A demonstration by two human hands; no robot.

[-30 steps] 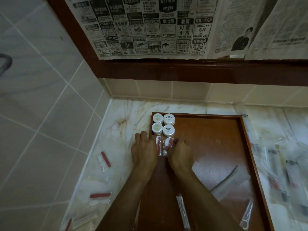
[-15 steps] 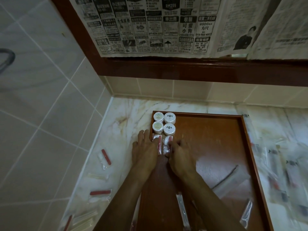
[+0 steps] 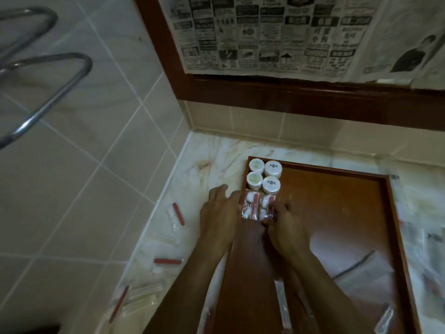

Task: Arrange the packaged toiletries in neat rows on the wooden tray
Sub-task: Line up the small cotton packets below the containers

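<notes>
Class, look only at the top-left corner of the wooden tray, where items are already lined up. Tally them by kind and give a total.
Round white jars: 4
Clear packets with cotton balls and a red stick: 2
Total: 6
Both packets sit just below the jars on the wooden tray, between the left hand and the right hand.

Wooden tray: far-left corner was blocked by four round jars in a 2x2 block, two clear packets touching just in front. Left hand and right hand flanked the packets, closing both sides. Tray middle and far-right were bare wood, open to approach. Near end was cluttered with a comb packet and a long sachet. Left counter strip was narrow, walled by tile, littered with red-strip packets.
</notes>
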